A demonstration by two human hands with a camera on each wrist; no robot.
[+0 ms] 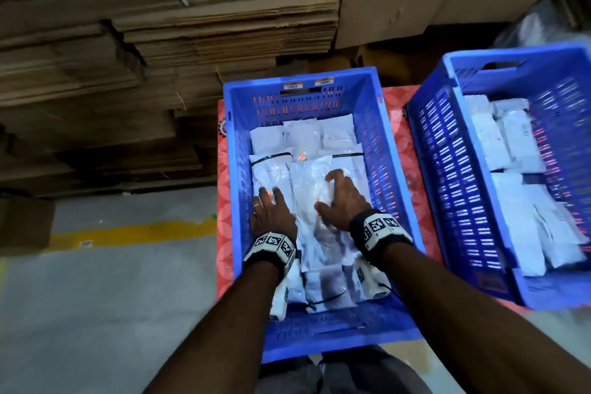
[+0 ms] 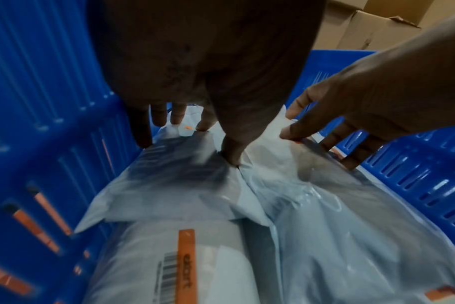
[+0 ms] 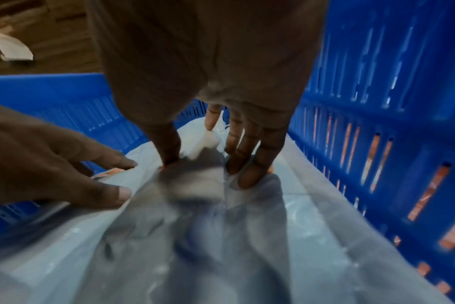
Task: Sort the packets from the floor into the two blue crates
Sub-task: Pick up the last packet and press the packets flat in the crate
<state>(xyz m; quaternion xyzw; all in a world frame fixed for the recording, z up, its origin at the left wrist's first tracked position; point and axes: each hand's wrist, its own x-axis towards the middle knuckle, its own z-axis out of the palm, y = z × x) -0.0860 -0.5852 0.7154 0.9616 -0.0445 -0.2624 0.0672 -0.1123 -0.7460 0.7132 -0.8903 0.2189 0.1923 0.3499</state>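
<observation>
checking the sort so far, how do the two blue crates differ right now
The left crate lies straight ahead with both the left hand and the right hand on its packets; the right crate sits off to the side, untouched. The left crate's far wall bears two orange-striped labels; the right crate's shows none. Both are slatted blue plastic, hold white packets and stand on a red patterned mat.

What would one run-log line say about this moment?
left hand: flat on packets | right hand: on same pile | near crate: part filled
</observation>
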